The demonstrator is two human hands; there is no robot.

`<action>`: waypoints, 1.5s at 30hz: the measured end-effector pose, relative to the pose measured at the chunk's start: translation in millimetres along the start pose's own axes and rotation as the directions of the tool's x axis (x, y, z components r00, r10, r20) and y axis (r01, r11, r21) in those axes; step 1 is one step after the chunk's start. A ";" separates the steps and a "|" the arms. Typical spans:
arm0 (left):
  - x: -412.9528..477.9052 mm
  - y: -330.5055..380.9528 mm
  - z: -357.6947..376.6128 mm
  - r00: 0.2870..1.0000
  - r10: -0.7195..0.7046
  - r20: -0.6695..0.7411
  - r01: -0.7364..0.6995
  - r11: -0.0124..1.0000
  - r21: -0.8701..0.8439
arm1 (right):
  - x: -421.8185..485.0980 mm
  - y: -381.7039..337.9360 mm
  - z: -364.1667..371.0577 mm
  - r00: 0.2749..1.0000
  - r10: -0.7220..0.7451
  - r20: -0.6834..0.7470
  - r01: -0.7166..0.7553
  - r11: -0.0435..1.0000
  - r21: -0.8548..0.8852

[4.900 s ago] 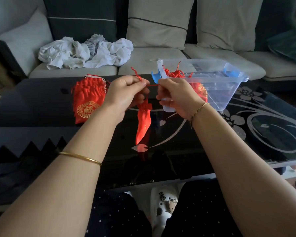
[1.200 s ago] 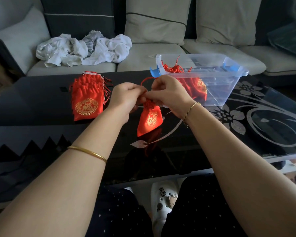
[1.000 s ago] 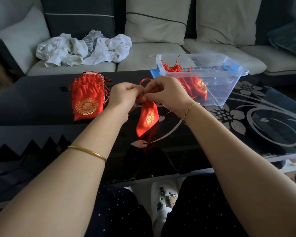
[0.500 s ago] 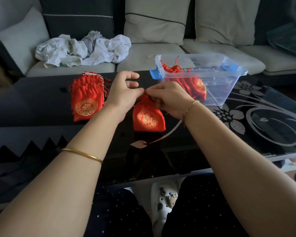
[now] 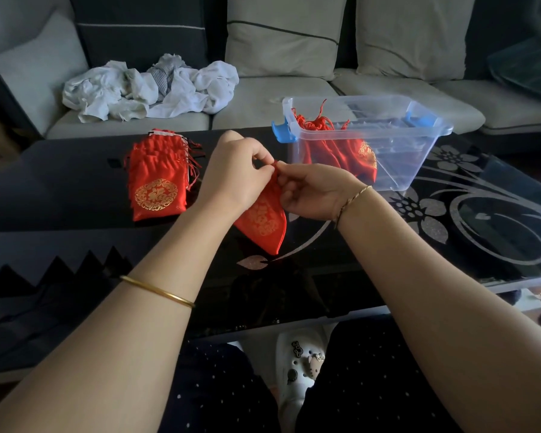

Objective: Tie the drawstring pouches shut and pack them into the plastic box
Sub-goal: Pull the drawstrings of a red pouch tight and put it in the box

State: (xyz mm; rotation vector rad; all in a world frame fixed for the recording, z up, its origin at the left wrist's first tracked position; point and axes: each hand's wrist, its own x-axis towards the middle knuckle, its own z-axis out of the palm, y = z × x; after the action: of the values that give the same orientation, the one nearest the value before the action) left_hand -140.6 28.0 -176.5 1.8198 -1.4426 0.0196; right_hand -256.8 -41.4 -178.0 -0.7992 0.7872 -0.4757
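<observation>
Right hand (image 5: 317,195) lower, pouch (image 5: 264,221) seemingly aslant

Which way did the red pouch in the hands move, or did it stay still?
Yes, it moved. The red pouch has tipped slantwise and its bottom corner has dropped closer to the petal decal than half a second ago.
</observation>
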 end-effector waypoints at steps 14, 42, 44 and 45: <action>4.8 -9.6 0.5 0.996 -0.080 -0.028 0.076 0.989 -0.129 | -1.3 -5.9 -5.5 0.866 -0.473 -0.165 0.277 0.727 -0.628; 66.5 53.9 31.7 0.932 -0.351 0.086 0.322 0.698 -0.639 | -40.3 -98.6 -54.3 0.545 -0.827 -0.140 0.493 0.451 -0.744; 74.1 56.3 38.1 0.931 -0.351 0.094 0.331 0.711 -0.620 | -34.0 -119.2 -52.8 0.486 -0.854 -0.185 0.510 0.449 -0.733; 77.7 57.0 41.7 0.931 -0.351 0.097 0.334 0.718 -0.610 | -26.6 -130.2 -54.6 0.454 -0.865 -0.215 0.501 0.448 -0.741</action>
State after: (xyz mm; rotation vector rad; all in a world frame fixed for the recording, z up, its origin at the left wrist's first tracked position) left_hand -178.8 -61.3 -136.7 1.4794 -0.9056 -0.5613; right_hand -327.4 -129.4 -88.9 -1.6717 1.1666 -1.3822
